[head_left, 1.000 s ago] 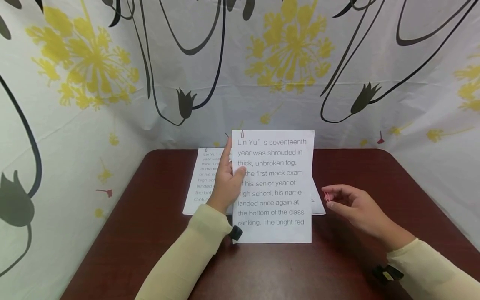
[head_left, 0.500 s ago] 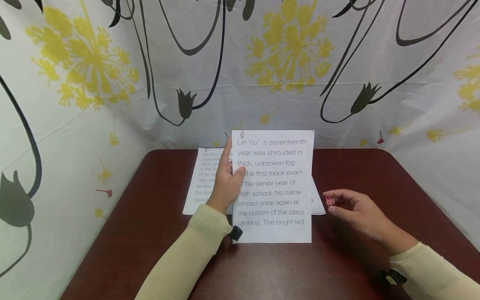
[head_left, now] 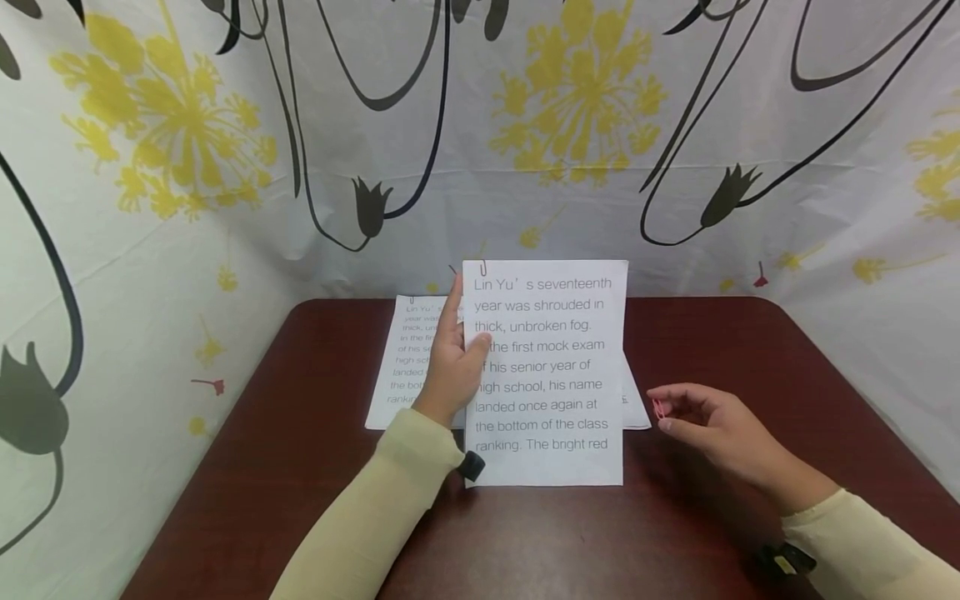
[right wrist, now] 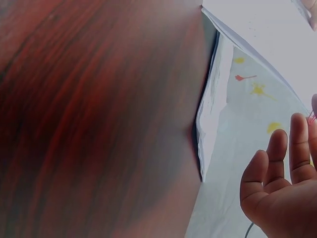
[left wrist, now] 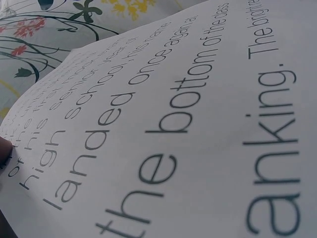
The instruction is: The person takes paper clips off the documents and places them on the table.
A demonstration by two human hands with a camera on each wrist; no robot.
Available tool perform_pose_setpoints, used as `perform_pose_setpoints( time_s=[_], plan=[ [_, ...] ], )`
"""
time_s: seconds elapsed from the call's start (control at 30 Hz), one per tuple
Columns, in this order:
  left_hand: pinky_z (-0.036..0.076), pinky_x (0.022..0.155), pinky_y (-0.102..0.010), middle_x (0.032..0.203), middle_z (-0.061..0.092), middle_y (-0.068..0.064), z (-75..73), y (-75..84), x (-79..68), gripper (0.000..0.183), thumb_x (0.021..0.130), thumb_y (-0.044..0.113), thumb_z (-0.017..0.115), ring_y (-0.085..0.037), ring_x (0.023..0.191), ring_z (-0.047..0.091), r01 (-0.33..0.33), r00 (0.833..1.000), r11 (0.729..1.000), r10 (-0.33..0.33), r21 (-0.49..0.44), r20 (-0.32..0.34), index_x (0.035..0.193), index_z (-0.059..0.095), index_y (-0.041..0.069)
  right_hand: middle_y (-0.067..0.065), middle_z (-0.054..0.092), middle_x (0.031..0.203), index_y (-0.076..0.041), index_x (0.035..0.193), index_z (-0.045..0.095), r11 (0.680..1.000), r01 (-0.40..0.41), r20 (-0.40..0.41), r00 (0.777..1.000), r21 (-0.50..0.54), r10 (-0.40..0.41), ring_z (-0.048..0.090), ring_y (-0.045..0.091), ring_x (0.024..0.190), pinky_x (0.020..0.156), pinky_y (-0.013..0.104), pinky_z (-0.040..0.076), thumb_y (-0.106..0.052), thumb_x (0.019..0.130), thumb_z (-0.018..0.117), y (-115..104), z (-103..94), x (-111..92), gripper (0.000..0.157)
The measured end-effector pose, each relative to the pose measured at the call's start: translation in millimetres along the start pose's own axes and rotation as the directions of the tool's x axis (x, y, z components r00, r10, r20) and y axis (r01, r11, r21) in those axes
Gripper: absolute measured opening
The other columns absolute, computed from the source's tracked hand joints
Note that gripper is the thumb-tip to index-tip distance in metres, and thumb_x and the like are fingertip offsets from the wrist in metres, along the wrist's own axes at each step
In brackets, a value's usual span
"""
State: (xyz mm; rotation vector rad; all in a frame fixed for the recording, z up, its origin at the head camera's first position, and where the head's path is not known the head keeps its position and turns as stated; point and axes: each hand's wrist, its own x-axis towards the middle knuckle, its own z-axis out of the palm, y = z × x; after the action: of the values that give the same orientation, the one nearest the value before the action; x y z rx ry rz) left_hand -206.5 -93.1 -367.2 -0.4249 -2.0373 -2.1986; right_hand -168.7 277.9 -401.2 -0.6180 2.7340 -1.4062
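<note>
Fingers (head_left: 684,390) of the right hand (head_left: 738,442) are being pinched around a small pink looped paper clip (head_left: 658,408) – it's being held out to the right, apart from the papers. The white printed sheets (head_left: 555,375), thin reddish clip (head_left: 483,267) near their top-left corner, are being gripped pretty much upright by the left hand (head_left: 453,367), thumb in front. More white printed paper (head_left: 408,367) is being partly covered behind – flat on the dark red-brown wood-grain table (head_left: 555,542).

Desk-type workspace of undetermined building: dark-red wood-grained bench (head_left: 540,542), bordered behind and at both sides by floral-printed curtain (head_left: 480,158).
</note>
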Motion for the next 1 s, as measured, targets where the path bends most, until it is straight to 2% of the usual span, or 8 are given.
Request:
perform_pose_setpoints(
  time_s=[0.27,0.57,1.0],
  plan=[
    [0.066,0.081,-0.041,0.139,0.069,-0.005,0.3,0.0,-0.5,0.092,0.108,0.000,0.048,-0.028,0.104,0.078,0.010,1.000,1.000,-0.010,0.007,-0.006,0.158,0.011,0.068,0.013,0.066,0.103,0.000,0.129,0.069,1.000,-0.024,0.008,1.000,0.008,0.024,0.064,0.012,0.089,0.071,0.023,0.059,-0.006,0.099,0.073,2.1,-0.3,-3.5,0.031],
    [0.066,0.082,-0.041,0.139,0.069,-0.005,1.0,-1.0,-0.5,0.092,0.108,0.000,0.048,-0.028,0.104,0.078,0.018,1.000,1.000,-0.018,0.001,-0.015,0.156,0.012,0.070,0.017,0.067,0.104,0.003,0.128,0.069,0.999,-0.028,0.024,0.999,0.028,0.027,0.065,0.012,0.089,0.071,0.023,0.058,-0.003,0.098,0.072,4.5,2.2,-4.2,0.031],
    [0.066,0.080,-0.043,0.136,0.071,-0.003,-3.6,-17.8,6.4,0.092,0.107,-0.002,0.047,-0.030,0.103,0.078,-0.042,0.999,0.998,0.042,-0.038,0.007,0.159,0.013,0.066,0.012,0.069,0.102,0.003,0.126,0.070,0.998,-0.063,0.048,0.997,0.008,0.063,0.065,0.010,0.088,0.071,0.023,0.057,-0.004,0.097,0.074,11.5,3.4,-6.4,0.031]
  ],
)
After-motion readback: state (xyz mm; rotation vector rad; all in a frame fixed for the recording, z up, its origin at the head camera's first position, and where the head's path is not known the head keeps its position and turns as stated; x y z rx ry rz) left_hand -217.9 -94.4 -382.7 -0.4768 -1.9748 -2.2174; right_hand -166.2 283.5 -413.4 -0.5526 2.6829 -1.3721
